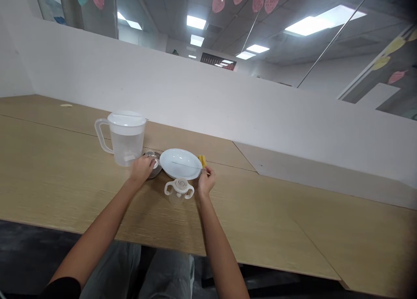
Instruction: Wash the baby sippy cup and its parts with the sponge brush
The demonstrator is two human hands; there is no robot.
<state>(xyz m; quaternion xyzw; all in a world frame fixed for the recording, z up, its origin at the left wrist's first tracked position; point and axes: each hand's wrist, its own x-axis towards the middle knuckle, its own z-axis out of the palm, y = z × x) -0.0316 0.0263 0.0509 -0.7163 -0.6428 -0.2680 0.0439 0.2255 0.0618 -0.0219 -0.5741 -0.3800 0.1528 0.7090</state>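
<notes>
The tabletop is pale oak-brown with fine, streaky grain. Toward the left stands a milky, translucent jug under a white lid; to its right come a silvery steel dish and a plain white plate, with a bright yellow piece at the plate's right edge. Nearer, a clear cup has cream-white handles. Far off — beyond a white wall — hang pink paper hearts.
</notes>
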